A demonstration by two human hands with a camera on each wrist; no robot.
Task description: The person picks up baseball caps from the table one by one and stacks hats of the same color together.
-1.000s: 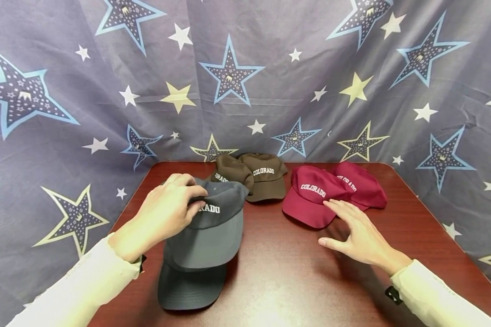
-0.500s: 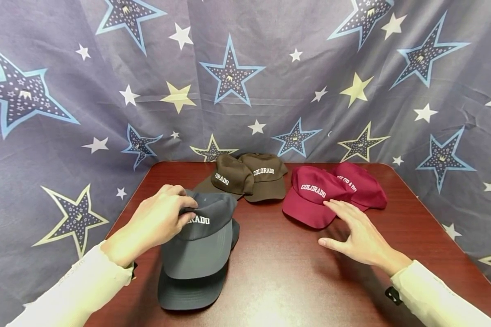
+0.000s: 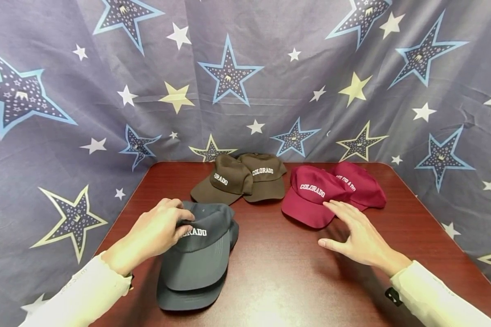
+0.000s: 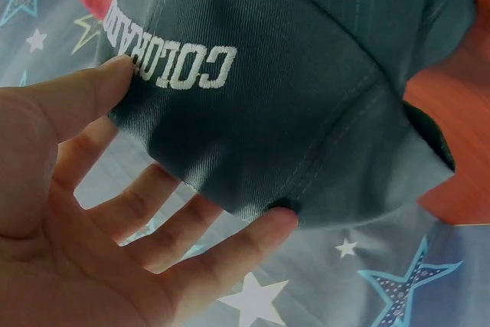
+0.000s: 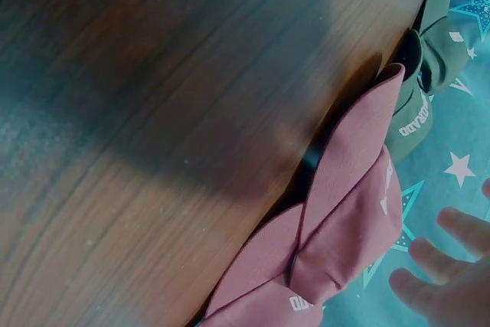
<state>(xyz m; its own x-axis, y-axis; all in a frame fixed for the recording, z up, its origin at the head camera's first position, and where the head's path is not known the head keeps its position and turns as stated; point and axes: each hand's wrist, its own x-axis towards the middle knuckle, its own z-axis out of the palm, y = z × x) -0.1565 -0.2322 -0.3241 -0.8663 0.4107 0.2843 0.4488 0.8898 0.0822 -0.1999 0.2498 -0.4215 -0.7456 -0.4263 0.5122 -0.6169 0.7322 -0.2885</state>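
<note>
My left hand (image 3: 153,231) grips the crown of a dark grey cap (image 3: 198,263) lettered in white, thumb in front and fingers behind. In the left wrist view the thumb presses the crown (image 4: 253,128) near the lettering. This cap lies over a second dark grey cap (image 3: 188,302), whose brim pokes out below and whose side shows at the right. My right hand (image 3: 358,236) hovers with spread fingers, holding nothing, just in front of a maroon cap (image 3: 315,195). Another maroon cap (image 3: 364,186) overlaps behind it.
Two brown caps, a left one (image 3: 225,181) and a right one (image 3: 266,177), overlap at the back middle of the reddish wooden table (image 3: 278,268). A star-patterned cloth (image 3: 249,59) hangs behind and at the sides.
My left hand has lowered the upper grey cap toward me and slightly left, onto the other grey cap. The left brown cap has come into fuller view. My right hand has stayed put.
</note>
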